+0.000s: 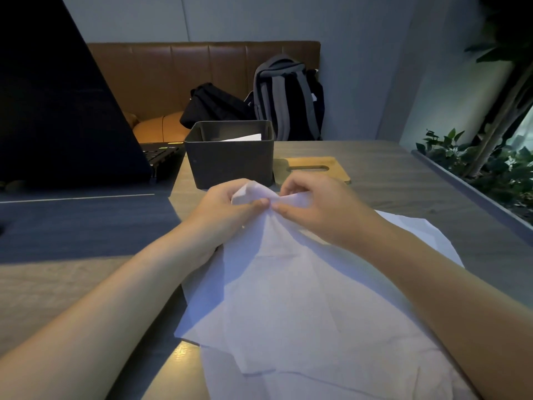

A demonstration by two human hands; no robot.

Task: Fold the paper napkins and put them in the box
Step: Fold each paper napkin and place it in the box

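A white paper napkin [277, 272] hangs from both hands over the table, its top edge bunched between them. My left hand [227, 206] pinches the top edge on the left, and my right hand [311, 206] pinches it right beside, thumbs almost touching. More white napkins [317, 368] lie spread on the table beneath. The dark grey box [230, 157] stands just beyond my hands, open at the top, with a white folded napkin [245, 138] showing inside.
A wooden lid with a slot [311, 168] lies right of the box. An open laptop [57, 111] stands at the left. Behind the table are a brown bench [178, 76] with a grey backpack [285, 96] and a black bag [210, 106]. Plants [490, 168] line the right edge.
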